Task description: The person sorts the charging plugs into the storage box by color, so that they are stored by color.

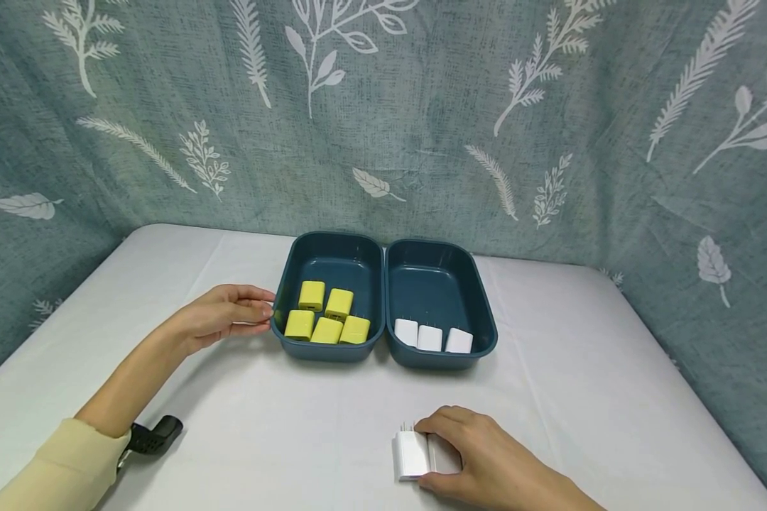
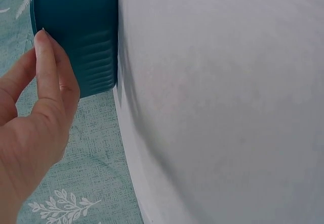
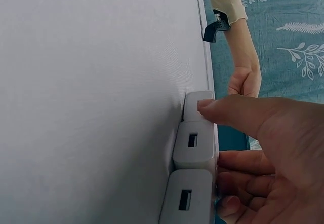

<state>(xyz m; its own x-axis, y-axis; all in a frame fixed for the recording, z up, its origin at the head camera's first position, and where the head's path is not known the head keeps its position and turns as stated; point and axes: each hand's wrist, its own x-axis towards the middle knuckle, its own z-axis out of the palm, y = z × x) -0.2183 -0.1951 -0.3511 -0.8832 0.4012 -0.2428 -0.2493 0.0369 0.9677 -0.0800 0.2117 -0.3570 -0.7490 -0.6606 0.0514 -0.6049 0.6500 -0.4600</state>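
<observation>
My left hand [image 1: 230, 316] reaches to the left side of a dark blue bin [image 1: 332, 353], its extended fingertips touching the bin's rim and outer wall. Several yellow charger blocks [image 1: 300, 325] lie inside that bin. On the tabletop, three white USB wall chargers stand side by side in the right wrist view. My right hand [image 1: 479, 454] bends over this row and pinches the farthest white charger [image 3: 192, 102], thumb on its near face; the index fingertip shows by its prongs in the head view. Beside it are the middle charger [image 3: 195, 145] and the nearest charger [image 3: 187, 198].
A second dark blue bin [image 1: 437, 360] stands against the first one's right side, with three white chargers [image 1: 430, 338] along its front. Both bins are near the back edge of the white-covered table [image 1: 262, 433]. A patterned green curtain [image 1: 422, 163] hangs behind.
</observation>
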